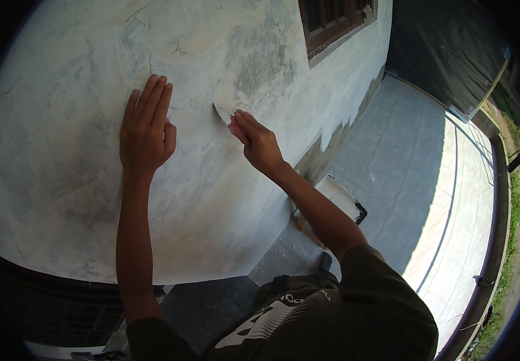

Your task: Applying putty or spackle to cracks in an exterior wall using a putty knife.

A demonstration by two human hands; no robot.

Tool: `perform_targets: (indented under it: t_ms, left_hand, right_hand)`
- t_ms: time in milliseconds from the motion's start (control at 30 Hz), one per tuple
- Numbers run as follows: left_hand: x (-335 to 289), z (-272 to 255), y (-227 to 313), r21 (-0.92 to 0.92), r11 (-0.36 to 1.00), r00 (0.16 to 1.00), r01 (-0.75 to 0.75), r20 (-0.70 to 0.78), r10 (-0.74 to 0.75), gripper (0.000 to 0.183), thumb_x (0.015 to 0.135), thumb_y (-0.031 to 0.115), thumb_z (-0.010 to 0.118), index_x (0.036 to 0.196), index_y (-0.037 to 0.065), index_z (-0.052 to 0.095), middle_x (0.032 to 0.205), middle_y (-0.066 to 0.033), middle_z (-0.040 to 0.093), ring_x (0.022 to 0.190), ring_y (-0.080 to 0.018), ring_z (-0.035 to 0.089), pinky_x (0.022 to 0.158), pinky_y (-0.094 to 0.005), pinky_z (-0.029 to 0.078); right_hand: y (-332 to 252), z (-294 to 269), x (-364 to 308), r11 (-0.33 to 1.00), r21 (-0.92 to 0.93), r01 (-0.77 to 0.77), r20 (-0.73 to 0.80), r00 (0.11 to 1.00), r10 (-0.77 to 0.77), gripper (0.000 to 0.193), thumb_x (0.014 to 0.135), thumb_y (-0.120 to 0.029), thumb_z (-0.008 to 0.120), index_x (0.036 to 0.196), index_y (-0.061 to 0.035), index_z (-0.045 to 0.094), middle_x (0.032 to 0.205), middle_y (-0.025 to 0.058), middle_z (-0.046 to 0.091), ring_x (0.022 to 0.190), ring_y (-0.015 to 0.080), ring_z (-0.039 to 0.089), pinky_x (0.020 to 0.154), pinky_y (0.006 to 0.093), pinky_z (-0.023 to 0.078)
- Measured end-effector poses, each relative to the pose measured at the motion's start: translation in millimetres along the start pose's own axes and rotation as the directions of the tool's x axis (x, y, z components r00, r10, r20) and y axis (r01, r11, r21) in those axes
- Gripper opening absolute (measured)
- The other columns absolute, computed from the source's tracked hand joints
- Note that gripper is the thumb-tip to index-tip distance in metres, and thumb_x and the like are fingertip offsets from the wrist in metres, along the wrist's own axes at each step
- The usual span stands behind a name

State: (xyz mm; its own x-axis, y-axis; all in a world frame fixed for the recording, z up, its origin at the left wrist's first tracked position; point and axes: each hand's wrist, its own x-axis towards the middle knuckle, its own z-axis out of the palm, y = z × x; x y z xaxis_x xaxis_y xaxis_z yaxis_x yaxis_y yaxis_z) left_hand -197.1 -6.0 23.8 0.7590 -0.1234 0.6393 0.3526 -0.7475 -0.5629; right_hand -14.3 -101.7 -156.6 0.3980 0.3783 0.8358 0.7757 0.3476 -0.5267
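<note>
Before me rises a wall (200, 162) with patchy white and grey plaster and fine cracks in its upper part. My left hand (145, 132) lies against it with fingers stretched upward, holding nothing. To its right, my right hand (263, 143) grips a putty knife (222, 114) by its reddish handle. The blade is tilted up and to the left, at the wall's surface; whether its whole edge touches cannot be made out. Whitish filler shows on the blade near the handle. Part of the handle is hidden by my fingers.
A brown-framed window (339, 29) is set in the wall at the upper right. Below my right forearm, a pale board or tray with a dark corner (339, 197) is on the grey tiled floor (386, 156). A dark sheet (446, 54) hangs at the far right.
</note>
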Motion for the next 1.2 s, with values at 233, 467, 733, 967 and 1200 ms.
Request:
perform_targets:
  t_ms: [233, 467, 733, 967, 1200]
  left_hand:
    - [-3, 2, -5, -0.013, 1.0, 1.0, -0.007, -0.01, 0.007, 0.061, 0.08, -0.002, 0.045, 0.14, 0.003, 0.053, 0.148, -0.0089, 0.051, 0.143, -0.024, 0.042, 0.118, -0.0459, 0.03]
    - [5, 4, 6, -0.043, 0.999, 1.0, -0.01, -0.01, 0.009, 0.062, 0.078, -0.003, 0.043, 0.139, 0.002, 0.053, 0.147, -0.0098, 0.052, 0.142, -0.0245, 0.043, 0.118, -0.0459, 0.03]
    - [-5, 1, -7, -0.008, 1.0, 1.0, -0.016, -0.013, 0.016, 0.061, 0.078, -0.001, 0.044, 0.138, 0.001, 0.054, 0.146, -0.0098, 0.052, 0.142, -0.0239, 0.043, 0.117, -0.046, 0.031]
    - [3, 3, 1, -0.083, 0.996, 0.999, -0.018, -0.028, 0.016, 0.061, 0.079, -0.003, 0.043, 0.139, 0.001, 0.053, 0.147, -0.0103, 0.052, 0.142, -0.0246, 0.041, 0.118, -0.0453, 0.03]
    - [-2, 0, -1, -0.037, 0.999, 1.0, -0.013, -0.023, 0.012, 0.059, 0.077, 0.001, 0.047, 0.135, 0.002, 0.056, 0.146, -0.009, 0.053, 0.141, -0.0223, 0.044, 0.118, -0.0437, 0.032]
  right_hand:
    - [12, -12, -52, 0.813, 0.311, -0.492, 0.202, 0.87, 0.45, 0.038, 0.09, 0.006, 0.056, 0.128, 0.0039, 0.061, 0.099, 0.0118, 0.073, 0.091, 0.0116, 0.066, 0.08, 0.026, 0.051]
    - [12, 34, 69, 0.97, -0.231, -0.077, -0.259, 0.966, 0.015, 0.061, 0.08, 0.017, 0.05, 0.14, 0.0122, 0.037, 0.143, 0.0324, 0.043, 0.13, 0.049, 0.045, 0.107, 0.0462, 0.044]
    - [-40, 35, -99, 0.936, 0.273, -0.222, 0.455, 0.887, 0.078, 0.056, 0.078, 0.015, 0.049, 0.133, 0.0036, 0.053, 0.131, 0.0266, 0.058, 0.117, 0.0426, 0.059, 0.1, 0.0446, 0.05]
    - [15, -11, -141, 0.762, 0.142, -0.632, 0.38, 0.745, 0.548, 0.042, 0.089, 0.001, 0.053, 0.129, -0.0042, 0.063, 0.085, 0.0268, 0.066, 0.073, 0.0148, 0.063, 0.071, 0.0312, 0.051]
    - [21, -36, 20, 0.93, 0.12, -0.346, -0.175, 0.915, 0.363, 0.033, 0.094, -0.005, 0.06, 0.125, 0.0057, 0.062, 0.088, 0.0188, 0.072, 0.078, 0.0145, 0.067, 0.075, 0.0293, 0.053]
